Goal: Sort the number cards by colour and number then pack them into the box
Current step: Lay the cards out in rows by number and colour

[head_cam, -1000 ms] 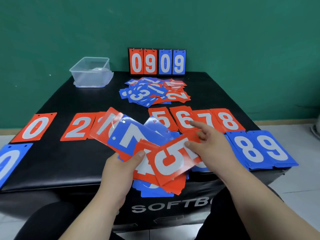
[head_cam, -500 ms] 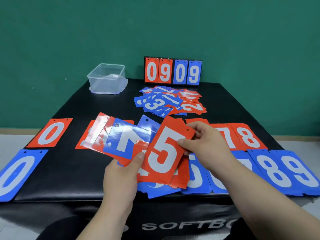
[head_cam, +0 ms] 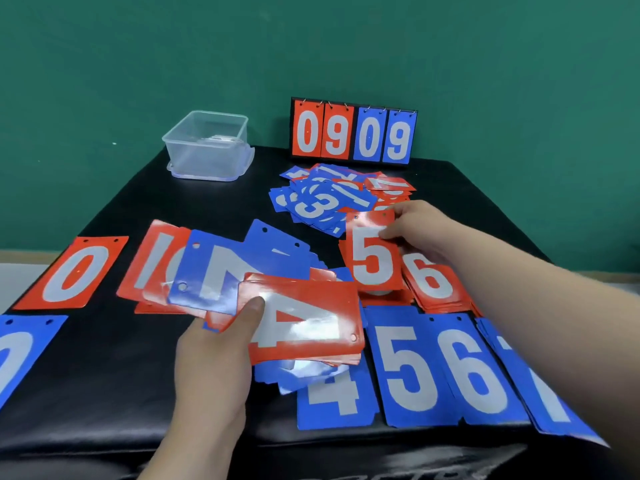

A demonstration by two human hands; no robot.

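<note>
My left hand (head_cam: 216, 355) grips a fanned stack of red and blue number cards (head_cam: 304, 320), thumb on top, with a red 4 uppermost. My right hand (head_cam: 426, 226) pinches a red 5 card (head_cam: 374, 258) by its upper right edge and holds it over the red 5 pile, beside the red 6 pile (head_cam: 433, 282). Blue piles 4 (head_cam: 336, 400), 5 (head_cam: 408, 368), 6 (head_cam: 474, 372) and 7 (head_cam: 550, 403) lie in the front row. A red 0 (head_cam: 74, 271) and a blue 0 (head_cam: 17, 355) lie at the left. The clear plastic box (head_cam: 207, 147) stands at the back left.
An unsorted heap of red and blue cards (head_cam: 329, 199) lies behind my right hand. A scoreboard stand reading 0909 (head_cam: 353, 133) stands at the back edge of the black padded table (head_cam: 104, 393). A green wall rises behind.
My right hand has pulled the red 5 off the stack in my left hand and carried it away to the right, onto the red 5 pile. The red 4 now tops the held stack.
</note>
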